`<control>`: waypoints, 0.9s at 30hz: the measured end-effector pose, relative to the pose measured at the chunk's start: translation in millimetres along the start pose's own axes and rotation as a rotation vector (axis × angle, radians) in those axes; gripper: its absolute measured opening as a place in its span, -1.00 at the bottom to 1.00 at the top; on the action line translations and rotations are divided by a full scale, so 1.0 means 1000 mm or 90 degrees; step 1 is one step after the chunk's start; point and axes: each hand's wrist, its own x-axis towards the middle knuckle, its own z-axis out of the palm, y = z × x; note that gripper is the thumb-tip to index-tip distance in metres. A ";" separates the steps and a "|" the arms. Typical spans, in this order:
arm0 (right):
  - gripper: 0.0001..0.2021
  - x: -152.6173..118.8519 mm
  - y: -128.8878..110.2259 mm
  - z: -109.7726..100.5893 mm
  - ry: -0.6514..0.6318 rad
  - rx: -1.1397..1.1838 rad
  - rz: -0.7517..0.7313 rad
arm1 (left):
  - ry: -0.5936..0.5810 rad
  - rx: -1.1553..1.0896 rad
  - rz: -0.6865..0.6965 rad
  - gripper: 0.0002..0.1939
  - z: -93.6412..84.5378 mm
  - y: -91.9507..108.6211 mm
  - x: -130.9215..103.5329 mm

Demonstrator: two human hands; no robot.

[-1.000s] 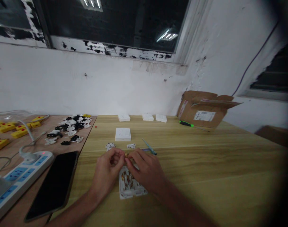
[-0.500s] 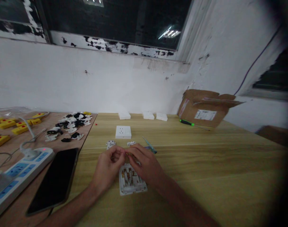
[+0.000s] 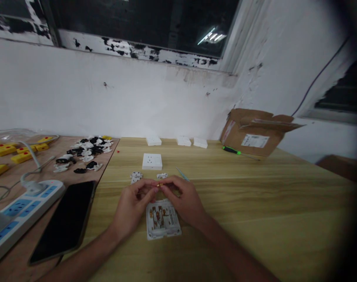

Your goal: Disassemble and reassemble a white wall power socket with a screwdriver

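Note:
A small brass-coloured part (image 3: pixel 160 185) is pinched between the fingertips of my left hand (image 3: pixel 134 201) and my right hand (image 3: pixel 184 197). Just below my fingers lies a white socket housing (image 3: pixel 163 225), its inside facing up with brass contacts showing. Beyond my left fingertips sits a white plastic insert (image 3: pixel 136 176), and a smaller white piece (image 3: pixel 162 176) rests behind the brass part. A thin light-blue tool (image 3: pixel 182 174) lies past my right hand, which hides part of it. Farther back is a white socket (image 3: pixel 152 161), face up.
Three white plates (image 3: pixel 183 141) line the back edge. A green-black screwdriver (image 3: pixel 231 150) lies by a cardboard box (image 3: pixel 255 133). On the left are a black phone (image 3: pixel 64 221), a power strip (image 3: pixel 28 213), black and white parts (image 3: pixel 92 149) and yellow blocks (image 3: pixel 22 156).
My fingertips have shifted slightly and the brass part shows more clearly between them. My right hand covers more of the thin tool. The whole view has moved a little.

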 end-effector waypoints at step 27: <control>-0.84 -0.001 -0.018 -0.001 0.043 0.133 0.017 | 0.085 0.239 0.310 -0.89 -0.005 0.010 -0.004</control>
